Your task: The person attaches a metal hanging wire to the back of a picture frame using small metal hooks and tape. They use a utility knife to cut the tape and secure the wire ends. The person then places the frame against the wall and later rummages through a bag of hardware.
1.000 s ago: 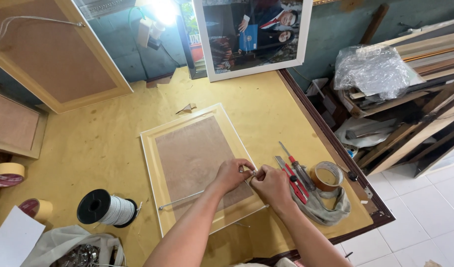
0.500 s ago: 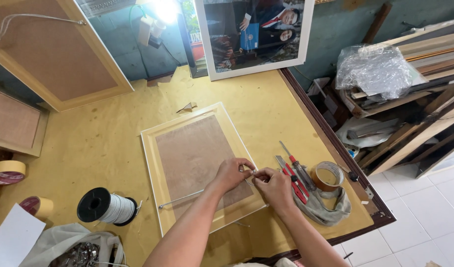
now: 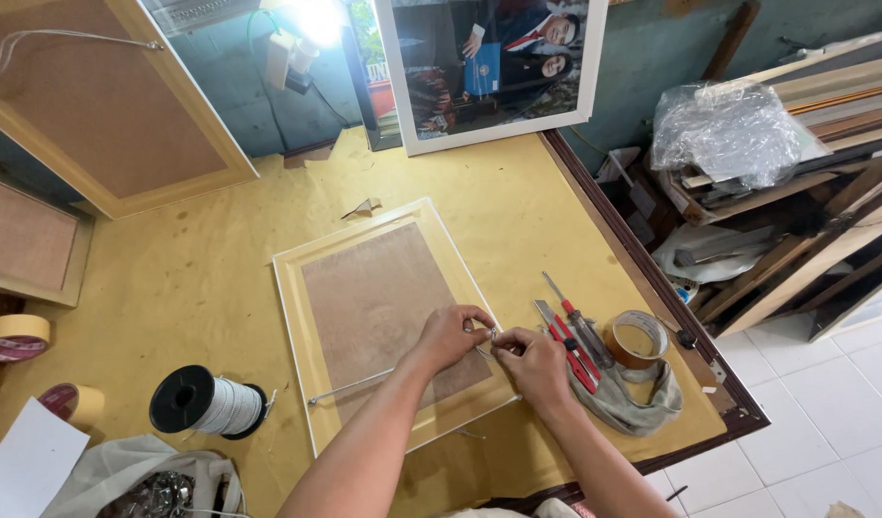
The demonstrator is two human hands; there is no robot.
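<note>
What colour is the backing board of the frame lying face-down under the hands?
Brown, within a pale cream frame border; the head view shows it best.

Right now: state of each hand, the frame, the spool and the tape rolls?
left hand: pinching at the frame's right edge
right hand: pinching there too
picture frame: flat, back side up
wire spool: on its side, wound
brown tape roll: flat on the grey cloth

Between the fingertips of the left hand [image 3: 452, 334] and right hand [image 3: 535, 362] a small metal piece is too tiny to identify, while at 9 o'clock the tape roll [image 3: 14, 337] is cut by the edge.
</note>
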